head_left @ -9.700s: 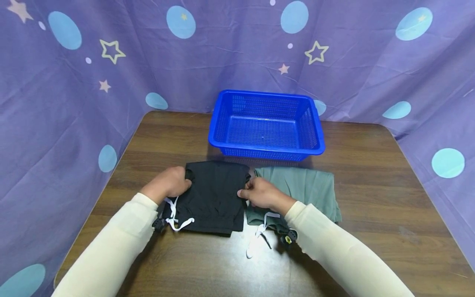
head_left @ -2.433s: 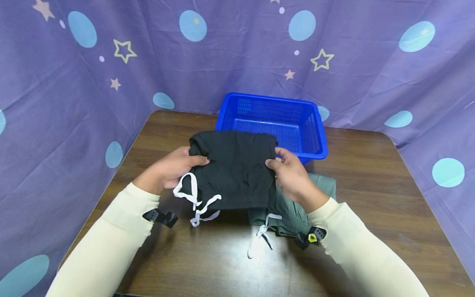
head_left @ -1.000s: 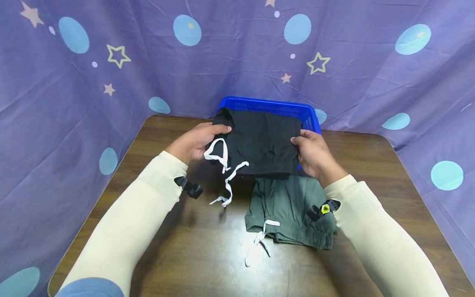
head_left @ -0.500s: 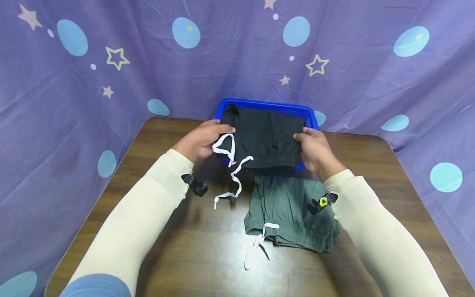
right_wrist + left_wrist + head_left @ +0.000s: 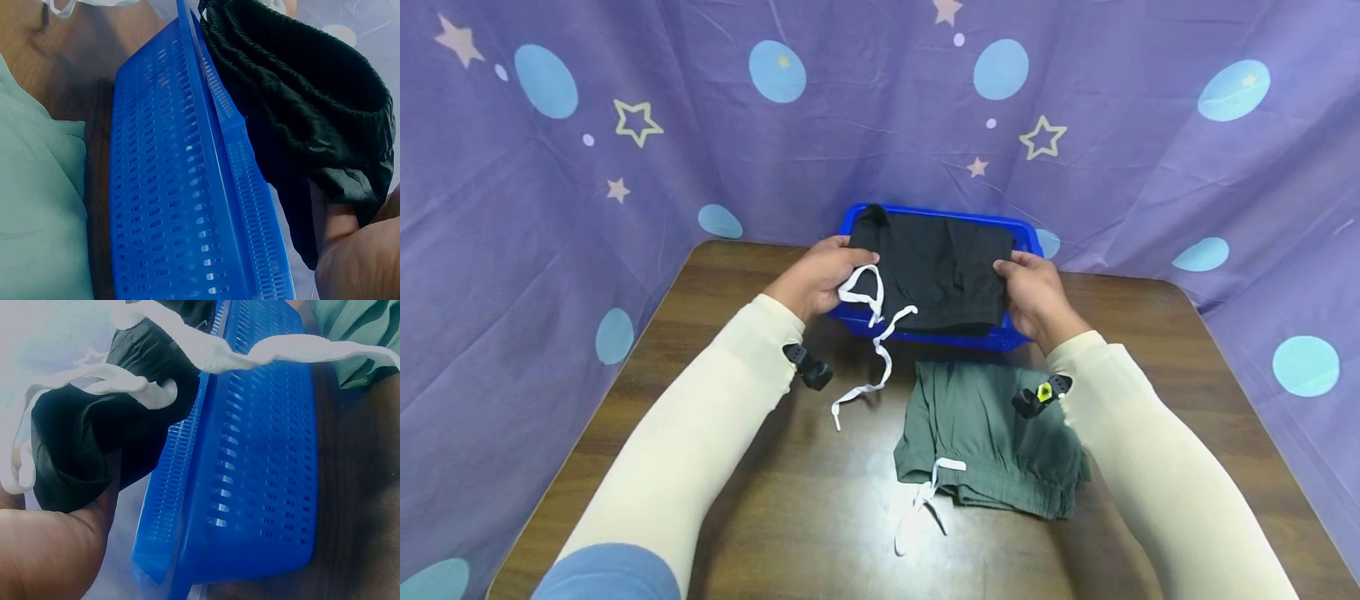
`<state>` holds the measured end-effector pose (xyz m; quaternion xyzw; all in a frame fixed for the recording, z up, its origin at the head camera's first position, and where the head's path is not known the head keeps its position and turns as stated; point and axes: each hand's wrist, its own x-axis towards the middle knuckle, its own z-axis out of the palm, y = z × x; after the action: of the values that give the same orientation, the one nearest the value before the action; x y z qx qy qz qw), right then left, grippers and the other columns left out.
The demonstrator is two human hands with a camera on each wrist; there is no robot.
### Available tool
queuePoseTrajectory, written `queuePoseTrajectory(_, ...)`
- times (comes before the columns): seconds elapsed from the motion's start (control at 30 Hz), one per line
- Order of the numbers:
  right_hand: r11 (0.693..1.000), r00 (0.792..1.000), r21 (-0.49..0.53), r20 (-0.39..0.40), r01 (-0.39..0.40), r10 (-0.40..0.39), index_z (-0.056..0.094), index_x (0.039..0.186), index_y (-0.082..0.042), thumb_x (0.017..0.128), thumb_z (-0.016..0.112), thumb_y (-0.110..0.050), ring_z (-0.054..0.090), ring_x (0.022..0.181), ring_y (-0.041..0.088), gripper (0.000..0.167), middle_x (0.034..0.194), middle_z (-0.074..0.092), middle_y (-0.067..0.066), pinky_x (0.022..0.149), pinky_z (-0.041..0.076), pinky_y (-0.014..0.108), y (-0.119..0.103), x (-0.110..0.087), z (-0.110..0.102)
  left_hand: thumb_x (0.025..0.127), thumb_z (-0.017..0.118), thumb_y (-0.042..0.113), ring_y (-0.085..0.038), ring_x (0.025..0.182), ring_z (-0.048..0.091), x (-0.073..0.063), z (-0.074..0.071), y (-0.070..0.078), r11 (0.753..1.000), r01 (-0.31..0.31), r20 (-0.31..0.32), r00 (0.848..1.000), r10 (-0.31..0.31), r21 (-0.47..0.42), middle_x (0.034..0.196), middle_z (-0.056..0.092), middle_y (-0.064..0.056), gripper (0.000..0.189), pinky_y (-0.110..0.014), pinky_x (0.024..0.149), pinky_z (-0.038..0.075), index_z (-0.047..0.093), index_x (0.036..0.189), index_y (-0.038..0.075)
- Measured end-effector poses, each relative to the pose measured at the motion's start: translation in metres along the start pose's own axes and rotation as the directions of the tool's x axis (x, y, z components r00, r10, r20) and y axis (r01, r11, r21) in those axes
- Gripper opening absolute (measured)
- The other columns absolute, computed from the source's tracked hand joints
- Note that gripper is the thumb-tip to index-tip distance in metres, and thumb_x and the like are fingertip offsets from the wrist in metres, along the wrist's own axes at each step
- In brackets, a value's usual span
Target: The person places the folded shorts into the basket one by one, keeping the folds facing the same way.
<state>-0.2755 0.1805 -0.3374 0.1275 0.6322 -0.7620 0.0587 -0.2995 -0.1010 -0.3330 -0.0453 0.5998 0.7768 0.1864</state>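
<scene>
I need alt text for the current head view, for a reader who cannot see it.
A person's left hand and right hand hold a folded black garment with a white drawstring over a blue basket. A folded green garment lies nearer on the wooden table; behind hangs a starry purple curtain.

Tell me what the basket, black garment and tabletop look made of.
Basket: glossy plastic, likely molded, given the regular slots and smooth rim.
Black garment: thin cloth, mostly matte; soft folds show, fibre uncertain.
Tabletop: wood or wood-look laminate with some sheen; grain and a bright reflection show.
</scene>
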Motion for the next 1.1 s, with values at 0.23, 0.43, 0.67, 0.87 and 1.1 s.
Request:
queuePoseTrajectory(0.23,0.999,0.999,0.023,-0.004,0.032,-0.032,0.043,0.145,0.000,0.107,0.050,-0.010,0.067,0.081,0.012,0.040,0.108,0.062,0.006,0.070,0.058,0.027,-0.001,0.007,-0.001,0.101,0.058,0.002,-0.020,0.079,0.069,0.011,0.003,0.000,1.000,-0.014,-0.025,1.000,0.014,0.008,0.094,0.067,-0.010,0.019,-0.030,0.067,0.059,0.051,0.119,0.002)
queuePoseTrajectory(0.43,0.998,0.998,0.025,-0.012,0.058,-0.057,0.048,0.139,0.001,0.106,0.051,-0.011,0.066,0.082,0.012,0.035,0.104,0.064,0.005,0.070,0.057,0.026,-0.001,0.013,0.002,0.102,0.059,0.006,-0.019,0.081,0.068,0.018,0.002,0.001,1.000,-0.022,-0.054,0.998,0.023,0.010,0.099,0.066,-0.011,0.025,-0.030,0.067,0.059,0.050,0.124,0.001)
queuePoseTrajectory(0.67,0.999,0.998,-0.003,-0.048,0.041,-0.041,0.044,0.146,0.001,0.107,0.050,-0.012,0.066,0.080,0.010,0.042,0.102,0.064,0.003,0.069,0.057,0.024,-0.001,0.019,0.005,0.102,0.059,0.008,-0.021,0.087,0.067,0.025,0.004,0.001,0.999,-0.035,-0.074,0.997,0.035,0.011,0.107,0.064,-0.013,0.037,-0.031,0.071,0.059,0.046,0.136,0.000)
queuePoseTrajectory(0.87,0.999,0.995,-0.033,-0.091,0.035,-0.038,0.040,0.151,-0.002,0.106,0.050,-0.013,0.064,0.079,0.009,0.048,0.105,0.060,0.004,0.068,0.056,0.022,0.000,0.027,0.006,0.102,0.060,0.008,-0.021,0.090,0.067,0.029,0.007,0.001,0.999,-0.040,-0.079,0.996,0.041,0.016,0.110,0.064,-0.013,0.041,-0.030,0.073,0.059,0.045,0.139,0.000)
queuePoseTrajectory(1.1,0.997,0.991,-0.068,-0.127,0.035,-0.044,0.042,0.151,-0.001,0.106,0.050,-0.014,0.061,0.083,0.009,0.048,0.107,0.057,0.003,0.070,0.054,0.021,0.004,0.035,0.005,0.101,0.060,0.008,-0.021,0.090,0.068,0.035,0.006,-0.001,0.998,-0.067,-0.022,0.997,0.067,-0.009,0.105,0.067,-0.012,0.031,-0.031,0.076,0.059,0.055,0.130,-0.003)
